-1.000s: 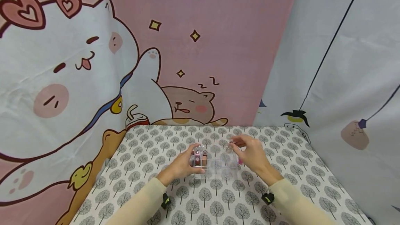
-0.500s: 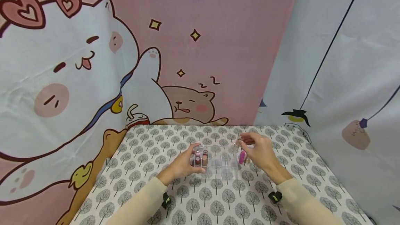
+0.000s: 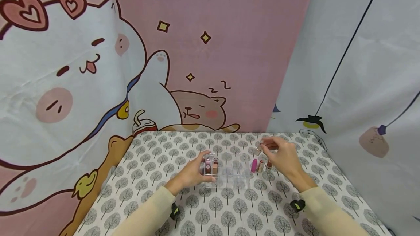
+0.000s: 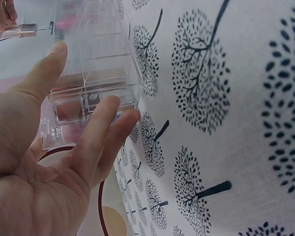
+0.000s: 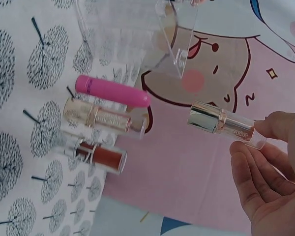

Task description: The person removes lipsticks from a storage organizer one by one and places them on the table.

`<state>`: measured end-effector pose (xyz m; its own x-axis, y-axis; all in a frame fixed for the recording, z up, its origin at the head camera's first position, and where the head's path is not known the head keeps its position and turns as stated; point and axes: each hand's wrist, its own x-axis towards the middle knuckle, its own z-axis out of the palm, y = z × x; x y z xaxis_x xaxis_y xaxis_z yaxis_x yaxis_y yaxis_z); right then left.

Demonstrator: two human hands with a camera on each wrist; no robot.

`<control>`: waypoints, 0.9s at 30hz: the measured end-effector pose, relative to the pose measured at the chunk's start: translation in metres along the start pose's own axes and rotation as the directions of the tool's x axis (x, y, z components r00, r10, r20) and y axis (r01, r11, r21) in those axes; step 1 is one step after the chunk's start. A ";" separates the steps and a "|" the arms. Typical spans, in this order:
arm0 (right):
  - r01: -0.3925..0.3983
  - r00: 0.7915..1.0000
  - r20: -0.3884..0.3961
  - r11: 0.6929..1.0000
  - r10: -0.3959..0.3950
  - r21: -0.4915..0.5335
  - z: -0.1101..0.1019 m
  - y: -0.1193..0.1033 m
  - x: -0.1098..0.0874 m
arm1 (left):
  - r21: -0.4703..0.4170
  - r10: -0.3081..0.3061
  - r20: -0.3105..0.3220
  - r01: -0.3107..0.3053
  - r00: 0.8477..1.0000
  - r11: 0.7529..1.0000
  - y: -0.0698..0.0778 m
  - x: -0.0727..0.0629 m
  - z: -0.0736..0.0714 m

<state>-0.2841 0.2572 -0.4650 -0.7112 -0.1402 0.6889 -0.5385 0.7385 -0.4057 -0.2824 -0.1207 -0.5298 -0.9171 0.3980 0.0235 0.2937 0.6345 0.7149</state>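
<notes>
My left hand (image 3: 191, 173) grips the left end of a clear divided organizer (image 3: 232, 181), thumb and fingers on opposite sides. Several lipsticks (image 3: 215, 168) stand in its left compartments; the right ones are see-through. To the right of the organizer, my right hand (image 3: 284, 157) pinches a clear lipstick tube (image 5: 226, 125) by one end, its shiny metallic base pointing away from the fingers. Below that hand three tubes stand in a row on the cloth: a bright pink one (image 5: 112, 92), a clear one with a pale gold base (image 5: 105, 118) and a red-brown one (image 5: 102, 156).
A white cloth with grey trees (image 3: 214, 207) covers the table. Behind it hangs a pink curtain (image 3: 242, 54) with cartoon cats, and a pale curtain (image 3: 344, 65) runs along the right side.
My right hand has moved rightward from the organizer's right end, carrying the clear lipstick tube, and the three standing tubes have come into sight. My left hand keeps its hold on the organizer.
</notes>
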 end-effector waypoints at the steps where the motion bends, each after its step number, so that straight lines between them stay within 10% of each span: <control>1: -0.004 1.000 -0.004 1.000 0.004 -0.005 -0.001 0.002 0.000 | -0.001 0.002 -0.001 -0.002 1.000 1.000 0.000 0.000 0.000; 27: -0.037 0.999 -0.014 0.998 0.036 -0.060 -0.026 0.055 -0.006 | 0.012 -0.002 -0.012 0.002 1.000 1.000 0.001 0.000 0.001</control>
<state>-0.2973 0.3156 -0.4757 -0.7235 -0.1041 0.6825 -0.4842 0.7811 -0.3942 -0.2821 -0.1195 -0.5300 -0.9208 0.3888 0.0306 0.2951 0.6434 0.7063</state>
